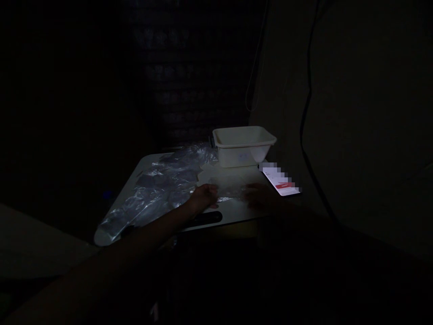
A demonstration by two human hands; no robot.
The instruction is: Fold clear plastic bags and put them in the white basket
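Observation:
Between my two hands lies a clear plastic bag (230, 186), low over the front of a white table (237, 210). My left hand (204, 197) is closed at the bag's left edge, fingers curled. At its right edge is my right hand (259, 197), dim and in shadow, its fingertips on the plastic. More clear plastic bags (165, 178) lie spread in a crinkled heap across the table's left side. Just beyond the bag in my hands are pale flat pieces with a jagged edge (204, 171), hard to make out.
A white plastic tub (238, 155) stands at the table's back right. A phone (282, 183) with a lit screen lies at the right edge. The table has a dark handle slot (208, 218) in front. A dark cable (305, 122) hangs along the right wall. The room is very dark.

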